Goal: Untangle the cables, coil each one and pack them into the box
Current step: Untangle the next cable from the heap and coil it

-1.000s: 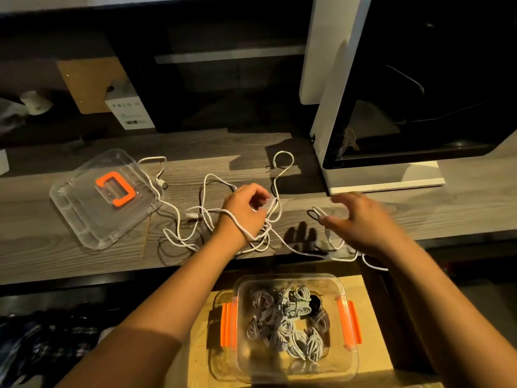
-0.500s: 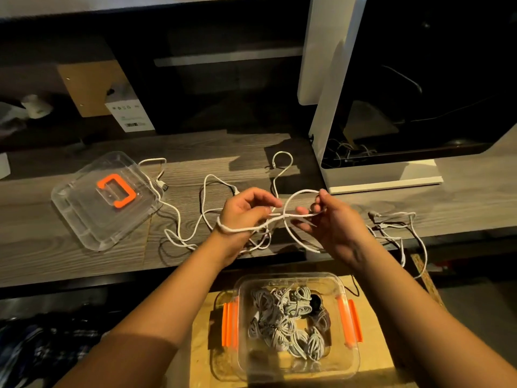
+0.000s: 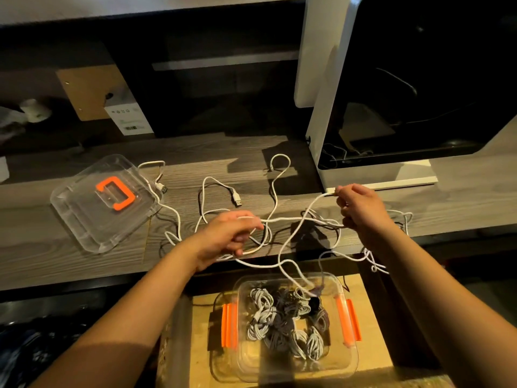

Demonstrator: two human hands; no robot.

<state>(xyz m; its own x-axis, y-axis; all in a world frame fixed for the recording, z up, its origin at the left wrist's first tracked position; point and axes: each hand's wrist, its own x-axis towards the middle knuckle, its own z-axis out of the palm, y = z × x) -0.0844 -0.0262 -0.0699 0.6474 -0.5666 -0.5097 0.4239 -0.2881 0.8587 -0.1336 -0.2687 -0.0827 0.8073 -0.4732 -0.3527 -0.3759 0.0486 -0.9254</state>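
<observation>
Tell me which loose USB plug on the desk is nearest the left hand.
The mid-desk USB plug, just beyond the left hand. The other plug lies farther left, beside the clear lid.

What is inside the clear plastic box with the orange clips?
The clear plastic box holds a heap of coiled grey cables, and a loose white cable hangs over its rim. Anything beneath the heap is covered.

grey wood-grain desk (image 3: 56, 261), white machine (image 3: 324, 65) with dark window, small white labelled carton (image 3: 128, 119)
</observation>
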